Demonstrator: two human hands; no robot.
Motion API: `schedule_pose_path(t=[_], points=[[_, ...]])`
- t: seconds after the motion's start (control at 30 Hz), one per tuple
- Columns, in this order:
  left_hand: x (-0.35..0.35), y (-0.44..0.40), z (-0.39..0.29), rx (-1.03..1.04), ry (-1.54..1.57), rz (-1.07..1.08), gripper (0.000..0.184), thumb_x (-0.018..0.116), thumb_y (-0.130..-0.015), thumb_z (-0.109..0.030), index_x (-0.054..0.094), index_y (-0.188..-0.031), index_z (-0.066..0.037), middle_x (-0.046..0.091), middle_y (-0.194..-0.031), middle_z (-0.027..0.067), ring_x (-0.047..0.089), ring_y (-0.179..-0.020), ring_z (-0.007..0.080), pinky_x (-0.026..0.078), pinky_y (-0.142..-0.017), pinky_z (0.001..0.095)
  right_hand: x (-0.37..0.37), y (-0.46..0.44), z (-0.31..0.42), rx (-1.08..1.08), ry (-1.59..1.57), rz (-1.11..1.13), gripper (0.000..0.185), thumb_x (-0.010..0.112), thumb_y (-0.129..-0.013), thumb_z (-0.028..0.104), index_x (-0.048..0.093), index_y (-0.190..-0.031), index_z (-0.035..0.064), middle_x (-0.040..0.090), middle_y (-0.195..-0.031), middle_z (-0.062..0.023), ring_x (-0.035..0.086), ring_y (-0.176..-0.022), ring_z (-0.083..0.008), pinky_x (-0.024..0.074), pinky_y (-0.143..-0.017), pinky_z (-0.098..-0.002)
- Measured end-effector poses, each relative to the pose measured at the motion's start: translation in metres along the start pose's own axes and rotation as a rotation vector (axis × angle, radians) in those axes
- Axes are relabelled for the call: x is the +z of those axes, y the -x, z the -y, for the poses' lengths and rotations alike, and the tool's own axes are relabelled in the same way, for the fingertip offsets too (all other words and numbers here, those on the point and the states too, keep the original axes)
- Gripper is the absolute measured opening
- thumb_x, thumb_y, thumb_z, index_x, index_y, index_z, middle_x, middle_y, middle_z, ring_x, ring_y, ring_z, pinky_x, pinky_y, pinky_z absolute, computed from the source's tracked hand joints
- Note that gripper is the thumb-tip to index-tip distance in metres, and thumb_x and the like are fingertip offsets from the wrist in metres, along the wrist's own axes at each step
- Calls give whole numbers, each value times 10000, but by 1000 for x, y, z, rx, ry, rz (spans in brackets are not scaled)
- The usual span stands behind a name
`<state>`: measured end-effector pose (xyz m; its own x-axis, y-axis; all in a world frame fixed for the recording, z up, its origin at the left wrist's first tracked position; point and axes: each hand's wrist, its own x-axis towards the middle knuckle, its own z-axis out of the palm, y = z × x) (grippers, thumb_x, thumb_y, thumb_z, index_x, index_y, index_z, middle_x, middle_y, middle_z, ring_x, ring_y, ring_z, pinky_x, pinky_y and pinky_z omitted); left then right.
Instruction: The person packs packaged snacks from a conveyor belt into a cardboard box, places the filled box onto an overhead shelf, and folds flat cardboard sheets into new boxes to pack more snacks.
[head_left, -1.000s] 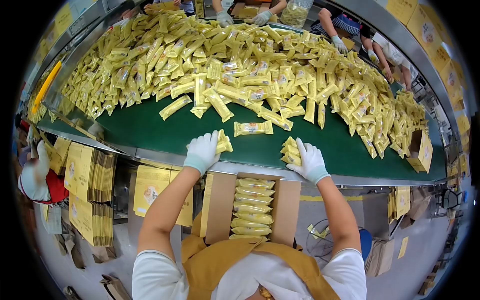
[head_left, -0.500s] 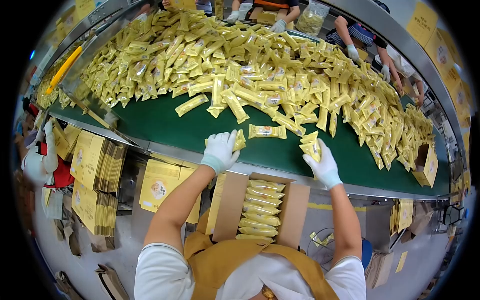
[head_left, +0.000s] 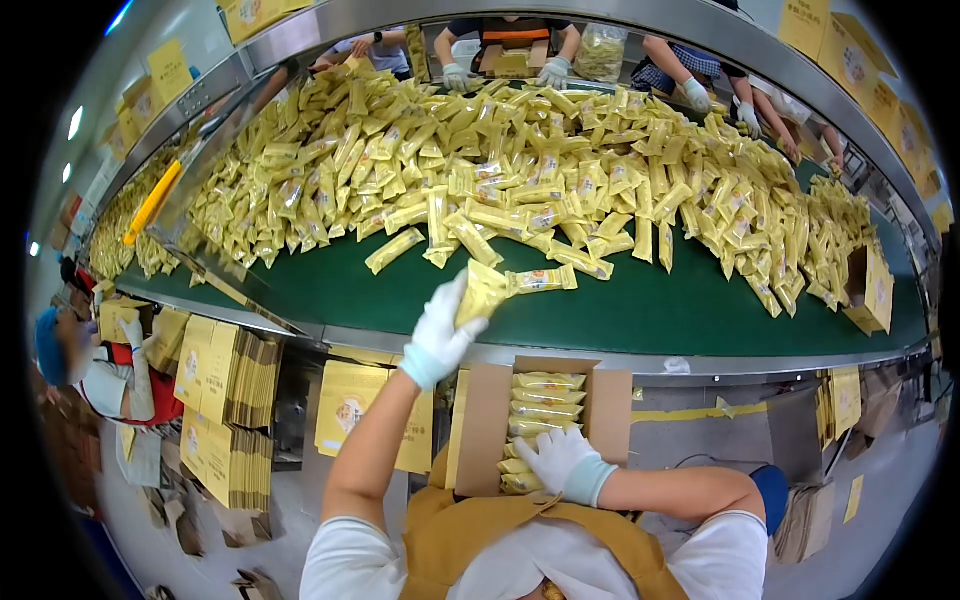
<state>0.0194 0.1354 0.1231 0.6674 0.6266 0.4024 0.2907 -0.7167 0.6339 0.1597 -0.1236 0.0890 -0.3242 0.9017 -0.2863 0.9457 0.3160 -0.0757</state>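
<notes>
Left hand [head_left: 437,335], one, white-gloved, centre of the frame: we find it clamped on at least one yellow packet [head_left: 484,292], raised over the near edge of the green belt [head_left: 370,295]; the exact count in the grasp we cannot tell.

Loose packet [head_left: 545,279], one: lying flat on the belt, just right of the held one.

Right hand [head_left: 566,466], one, white-gloved, lower centre: we see it laid over the packed row [head_left: 548,397], fingers partly extended; whether they pinch a packet we cannot tell.

Open carton [head_left: 483,425], one, brown inside, lower centre: flaps spread left and right, the row stacked within, its lower part partly covered by the right hand.

Packet heap [head_left: 400,150], one, large: we record it spread across the upper half of the frame, on the belt.

Small carton [head_left: 872,290], one: tilted on the belt at the right of the frame.

Flat cartons [head_left: 205,365], yellow, in two stacked bundles: left of the frame, below the belt's edge.

Clear bag [head_left: 601,52], one, filled: top of the frame, right of centre.

Co-worker's gloved hands [head_left: 553,73], two: top centre, at the heap's far edge.

Person in a blue cap [head_left: 110,380], one: far left.
</notes>
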Motion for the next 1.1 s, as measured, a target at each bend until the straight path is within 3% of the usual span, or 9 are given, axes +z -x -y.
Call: schedule_pose_path(t=[0.2, 0.47, 0.63, 0.67, 0.73, 0.8, 0.93, 1.0, 1.1], points=[[26, 40, -86, 217, 281, 336, 780, 715, -860, -220, 345, -1502, 27, 530, -1326, 252, 526, -1226, 426, 410, -1076, 442, -3, 5, 10, 52, -97, 2, 819, 699, -808, 563, 493, -1404, 41, 590, -1127, -154, 578, -1010, -312, 434, -808, -454], [94, 93, -85, 275, -368, 621, 687, 662, -876, -288, 430, -1491, -89, 587, -1291, 110, 575, -1169, 337, 428, -974, 475, 0, 51, -18, -148, -341, -352, 574, 703, -824, 484, 574, -1182, 54, 598, -1114, -137, 586, -1011, -293, 466, -877, -386], [81, 102, -110, 233, -293, 751, 937, 593, -870, -617, 351, -1498, 35, 494, -1379, 253, 462, -1307, 387, 325, -1095, 515, -32, 70, -30, 46, -389, -652, 199, 717, -800, 263, 607, -732, 112, 594, -699, -59, 618, -683, -279, 484, -658, -429], [80, 104, -116, 239, -337, 765, 985, 578, -857, -662, 340, -1498, 47, 454, -1415, 272, 418, -1345, 405, 301, -1110, 530, -41, 70, -44, 162, -367, -493, 221, 725, -796, 257, 656, -905, 77, 628, -813, -106, 629, -786, -293, 498, -733, -427], [83, 107, -126, 252, -434, 784, 1083, 550, -832, -750, 318, -1498, 72, 375, -1486, 309, 331, -1419, 439, 254, -1140, 560, -44, 56, -59, 358, -134, -906, 438, 735, -802, 277, 631, -1141, 21, 647, -971, -171, 626, -928, -327, 499, -832, -440], [87, 101, -130, 193, -443, 889, 1171, 531, -800, -803, 264, -1524, 77, 273, -1556, 329, 216, -1483, 462, 185, -1177, 586, -27, 32, -81, 484, -205, -884, 610, 767, -799, 270, 545, -1290, -15, 631, -1146, -217, 598, -1085, -373, 486, -936, -449], [89, 97, -127, 215, -472, 904, 1177, 509, -813, -796, 214, -1544, 79, 238, -1574, 339, 184, -1495, 469, 162, -1197, 575, -2, -31, -122, 724, -601, -138, 636, 754, -790, 514, 665, -1123, -20, 700, -1075, -251, 673, -1025, -399, 532, -909, -446], [92, 101, -120, 243, -427, 885, 1171, 499, -823, -790, 212, -1536, 93, 229, -1572, 352, 167, -1496, 482, 148, -1203, 568, 31, -42, -137, 652, -747, -339, 650, 756, -783, 561, 688, -1086, -10, 708, -1070, -253, 678, -1029, -393, 534, -914, -439], [86, 108, -107, 206, -13, 668, 953, 651, -867, -536, 289, -1535, 40, 340, -1551, 294, 274, -1478, 432, 257, -1190, 483, 18, -33, -127, 661, -660, -285, 484, 740, -822, 501, 742, -1069, 85, 726, -1047, -193, 685, -994, -369, 542, -884, -426]])
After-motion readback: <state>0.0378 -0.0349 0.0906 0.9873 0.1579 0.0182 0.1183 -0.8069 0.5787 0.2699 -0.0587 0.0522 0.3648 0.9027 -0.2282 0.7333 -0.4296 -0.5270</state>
